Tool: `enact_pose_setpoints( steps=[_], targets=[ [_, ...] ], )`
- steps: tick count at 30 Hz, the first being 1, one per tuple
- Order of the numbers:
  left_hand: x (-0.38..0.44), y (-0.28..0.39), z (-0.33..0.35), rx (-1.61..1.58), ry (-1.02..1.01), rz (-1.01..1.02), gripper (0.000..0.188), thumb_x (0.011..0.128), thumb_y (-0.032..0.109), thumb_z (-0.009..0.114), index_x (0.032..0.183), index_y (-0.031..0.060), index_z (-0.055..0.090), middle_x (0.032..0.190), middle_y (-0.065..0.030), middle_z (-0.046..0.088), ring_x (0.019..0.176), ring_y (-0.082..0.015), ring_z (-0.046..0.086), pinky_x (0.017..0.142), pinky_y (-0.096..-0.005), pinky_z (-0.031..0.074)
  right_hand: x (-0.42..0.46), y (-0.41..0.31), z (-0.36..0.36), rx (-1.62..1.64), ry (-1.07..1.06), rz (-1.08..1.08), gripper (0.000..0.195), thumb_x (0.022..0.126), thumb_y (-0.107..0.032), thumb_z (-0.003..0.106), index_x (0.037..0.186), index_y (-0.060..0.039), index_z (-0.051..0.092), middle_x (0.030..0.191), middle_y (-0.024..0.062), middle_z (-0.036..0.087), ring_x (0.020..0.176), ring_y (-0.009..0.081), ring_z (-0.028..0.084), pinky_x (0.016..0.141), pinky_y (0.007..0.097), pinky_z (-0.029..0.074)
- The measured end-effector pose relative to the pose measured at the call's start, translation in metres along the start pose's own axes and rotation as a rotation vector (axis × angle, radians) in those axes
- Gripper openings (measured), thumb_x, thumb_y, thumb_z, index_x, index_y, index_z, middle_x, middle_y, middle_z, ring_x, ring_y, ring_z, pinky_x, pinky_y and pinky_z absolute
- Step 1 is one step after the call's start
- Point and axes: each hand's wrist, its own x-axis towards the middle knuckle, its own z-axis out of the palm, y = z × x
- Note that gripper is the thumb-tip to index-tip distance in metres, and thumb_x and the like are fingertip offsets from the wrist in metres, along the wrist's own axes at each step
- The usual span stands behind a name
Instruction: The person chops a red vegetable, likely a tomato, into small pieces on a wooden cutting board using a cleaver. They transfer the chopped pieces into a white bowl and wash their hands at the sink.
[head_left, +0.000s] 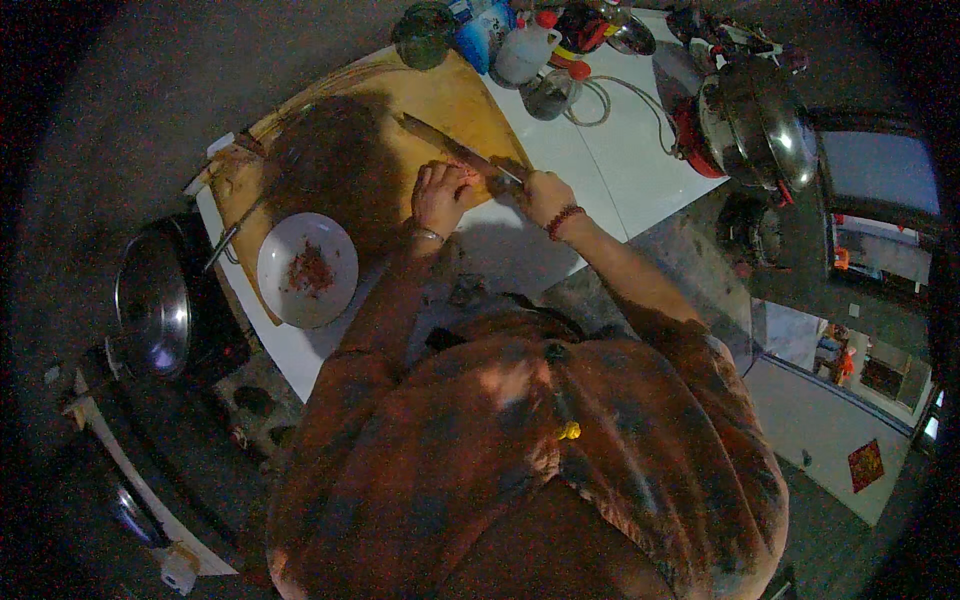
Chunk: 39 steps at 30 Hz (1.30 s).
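Note:
My right hand (549, 199) grips the handle of a kitchen knife (442, 140), its long dark blade slanting up and to the left over the wooden cutting board (450, 90). Curled beside the blade, my left hand (437, 196) holds a small pinkish piece of food (471, 177), perhaps raw meat, near the board's front edge. The fingers partly hide that piece. To the left, a white bowl (341, 255) overlaps the board's near-left part and contains small reddish chopped bits (309, 268). Shadow darkens much of the board.
A white table (592, 172) carries the board. At its back stand a plastic jug (525, 52), a red-lidded jar (551, 94) and a green glass container (424, 36). A lidded metal pot (757, 124) sits at right. At left is a large metal pan (154, 300).

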Motion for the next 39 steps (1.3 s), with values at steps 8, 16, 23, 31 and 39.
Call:
enact_pose_setpoints(
  steps=[8,16,23,31,39],
  targets=[
    [-0.003,-0.002,0.003,0.011,-0.041,-0.060,0.028,0.080,0.028,0.064,0.099,0.0065,0.061,0.105,-0.0166,0.058,0.105,-0.0372,0.050,0.092,-0.0454,0.041,0.001,-0.006,0.025,0.067,0.050,-0.051,0.034,0.086,-0.035,0.058,0.114,-0.0163,0.060,0.091,0.0185,0.067,0.086,0.0372,0.064,0.072,0.0463,0.052],
    [0.002,0.011,-0.016,-0.068,0.049,-0.039,0.016,0.077,0.022,0.066,0.089,0.0108,0.063,0.091,-0.0119,0.055,0.095,-0.0350,0.052,0.088,-0.0435,0.042,-0.012,-0.015,0.010,0.141,0.098,-0.058,0.033,0.084,-0.033,0.059,0.113,-0.0163,0.060,0.090,0.0192,0.066,0.086,0.0377,0.064,0.072,0.0468,0.052],
    [-0.011,-0.009,0.015,-0.070,0.043,-0.063,0.018,0.077,0.019,0.066,0.090,0.0075,0.061,0.095,-0.0143,0.056,0.095,-0.0357,0.052,0.087,-0.0439,0.042,0.012,-0.004,0.042,0.175,0.125,-0.060,0.035,0.078,-0.023,0.065,0.110,-0.0118,0.061,0.095,0.0174,0.066,0.087,0.0348,0.065,0.072,0.0473,0.052],
    [-0.015,-0.004,-0.008,-0.082,-0.024,-0.103,0.018,0.077,0.015,0.064,0.094,0.0091,0.060,0.096,-0.0160,0.058,0.090,-0.0362,0.056,0.081,-0.0460,0.046,-0.020,-0.045,0.007,0.139,0.077,-0.038,0.036,0.084,-0.031,0.060,0.113,-0.0110,0.061,0.094,0.0188,0.066,0.083,0.0371,0.064,0.069,0.0477,0.051],
    [-0.009,0.005,-0.014,-0.139,0.028,-0.165,0.016,0.077,0.016,0.064,0.091,0.0083,0.060,0.098,-0.0145,0.058,0.093,-0.0353,0.055,0.079,-0.0456,0.046,0.006,-0.012,0.030,0.123,0.038,-0.005,0.039,0.084,-0.035,0.058,0.113,-0.0089,0.058,0.096,0.0188,0.066,0.090,0.0374,0.063,0.073,0.0469,0.052]
  ],
)
